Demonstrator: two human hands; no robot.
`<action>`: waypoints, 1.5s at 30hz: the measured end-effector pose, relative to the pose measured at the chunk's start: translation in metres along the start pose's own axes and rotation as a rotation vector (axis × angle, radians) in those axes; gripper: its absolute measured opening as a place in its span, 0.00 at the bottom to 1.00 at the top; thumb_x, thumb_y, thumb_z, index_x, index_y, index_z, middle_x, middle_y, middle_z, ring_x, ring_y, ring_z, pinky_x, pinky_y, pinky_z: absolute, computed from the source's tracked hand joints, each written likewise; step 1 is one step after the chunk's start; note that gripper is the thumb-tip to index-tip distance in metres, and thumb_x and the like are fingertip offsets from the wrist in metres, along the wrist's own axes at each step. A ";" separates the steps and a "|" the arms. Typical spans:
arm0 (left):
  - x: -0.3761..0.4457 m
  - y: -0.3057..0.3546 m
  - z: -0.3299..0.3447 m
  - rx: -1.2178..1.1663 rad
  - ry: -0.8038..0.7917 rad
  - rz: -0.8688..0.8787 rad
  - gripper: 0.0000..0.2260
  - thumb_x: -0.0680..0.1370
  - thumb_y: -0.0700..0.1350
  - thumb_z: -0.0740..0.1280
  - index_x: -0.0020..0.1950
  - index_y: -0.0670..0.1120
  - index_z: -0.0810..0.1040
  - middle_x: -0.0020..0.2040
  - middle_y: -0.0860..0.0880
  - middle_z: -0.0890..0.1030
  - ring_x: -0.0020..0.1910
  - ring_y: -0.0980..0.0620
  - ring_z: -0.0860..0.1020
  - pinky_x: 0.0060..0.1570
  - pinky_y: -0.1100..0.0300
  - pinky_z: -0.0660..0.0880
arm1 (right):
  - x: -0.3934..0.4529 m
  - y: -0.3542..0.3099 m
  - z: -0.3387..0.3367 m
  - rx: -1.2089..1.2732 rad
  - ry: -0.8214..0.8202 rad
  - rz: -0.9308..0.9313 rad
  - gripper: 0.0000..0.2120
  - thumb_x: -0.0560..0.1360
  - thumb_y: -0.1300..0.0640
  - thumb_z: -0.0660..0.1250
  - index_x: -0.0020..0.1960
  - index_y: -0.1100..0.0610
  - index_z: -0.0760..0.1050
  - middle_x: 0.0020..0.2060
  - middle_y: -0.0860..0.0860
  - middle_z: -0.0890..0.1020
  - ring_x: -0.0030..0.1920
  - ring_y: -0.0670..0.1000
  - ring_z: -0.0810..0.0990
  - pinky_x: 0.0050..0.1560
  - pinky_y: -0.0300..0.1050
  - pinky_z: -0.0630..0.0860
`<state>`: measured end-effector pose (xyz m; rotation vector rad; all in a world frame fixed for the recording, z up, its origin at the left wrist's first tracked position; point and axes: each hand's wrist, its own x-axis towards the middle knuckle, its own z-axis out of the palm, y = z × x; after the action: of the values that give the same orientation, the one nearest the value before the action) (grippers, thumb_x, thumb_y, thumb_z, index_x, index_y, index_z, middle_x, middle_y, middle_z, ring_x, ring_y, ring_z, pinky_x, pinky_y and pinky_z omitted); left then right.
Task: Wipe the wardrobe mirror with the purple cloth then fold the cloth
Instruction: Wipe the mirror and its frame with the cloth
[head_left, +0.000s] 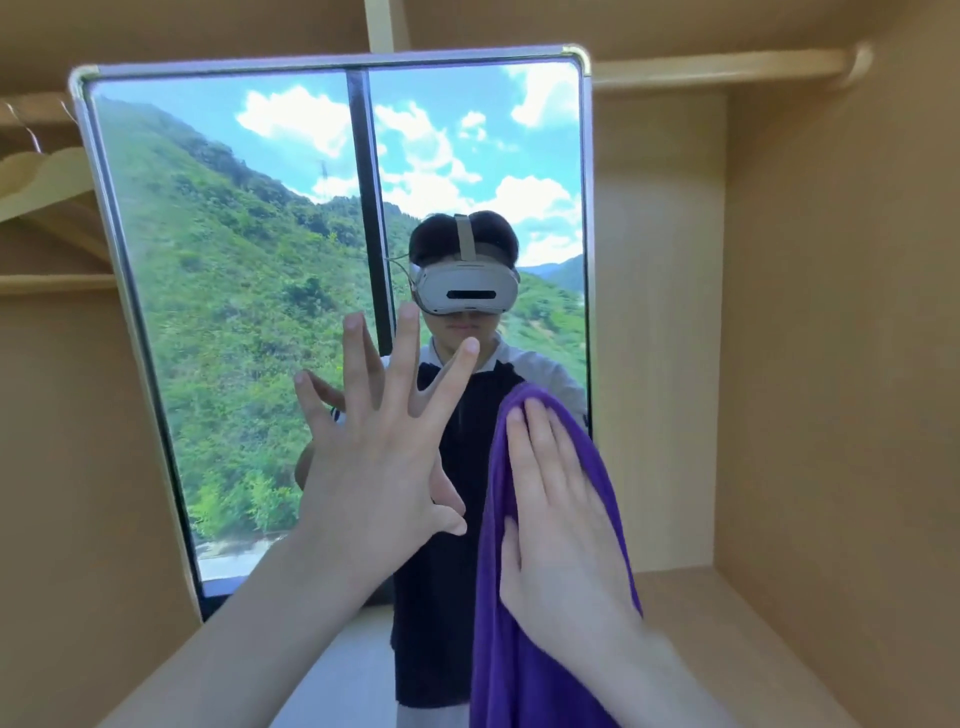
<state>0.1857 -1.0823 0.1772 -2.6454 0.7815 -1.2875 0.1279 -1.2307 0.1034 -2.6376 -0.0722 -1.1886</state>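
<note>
A pale wooden wardrobe interior (810, 338) is surrounding the scene, with a hanging rail (727, 70) running across the far right and a wooden hanger (47, 179) showing at the far left. The mirror (234, 291), taller than wide and silver-framed, is standing upright at the back, reflecting green hills, sky and a person in a headset. The left hand (379, 452) is spreading its fingers wide against the glass, holding nothing. The right hand (561, 525), fingers straight and together, is pressing the purple cloth (519, 639) flat near the mirror's right edge. The cloth is hanging lengthwise, its long axis running vertically downward out of view.
</note>
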 end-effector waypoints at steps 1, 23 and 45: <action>0.001 0.001 0.001 -0.001 0.008 -0.005 0.74 0.46 0.71 0.81 0.84 0.55 0.47 0.84 0.39 0.41 0.80 0.26 0.42 0.61 0.15 0.57 | 0.014 0.000 -0.011 0.006 0.044 -0.024 0.54 0.73 0.62 0.70 0.82 0.50 0.34 0.81 0.42 0.34 0.80 0.42 0.33 0.76 0.39 0.40; -0.007 0.008 0.016 0.026 0.069 0.033 0.70 0.52 0.66 0.83 0.84 0.52 0.47 0.84 0.39 0.43 0.80 0.27 0.43 0.63 0.16 0.55 | 0.001 0.034 0.022 0.080 0.062 -0.159 0.46 0.71 0.62 0.64 0.84 0.52 0.45 0.83 0.44 0.45 0.82 0.45 0.42 0.77 0.34 0.44; -0.059 0.018 0.055 0.002 0.042 0.112 0.72 0.48 0.58 0.86 0.84 0.51 0.50 0.85 0.43 0.45 0.82 0.35 0.44 0.69 0.20 0.50 | 0.035 0.019 0.021 0.091 0.317 -0.053 0.42 0.70 0.62 0.57 0.83 0.56 0.48 0.83 0.49 0.48 0.83 0.49 0.44 0.81 0.42 0.44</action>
<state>0.1900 -1.0763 0.0949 -2.5401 0.9190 -1.3180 0.1689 -1.2458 0.1123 -2.3513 -0.1347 -1.5657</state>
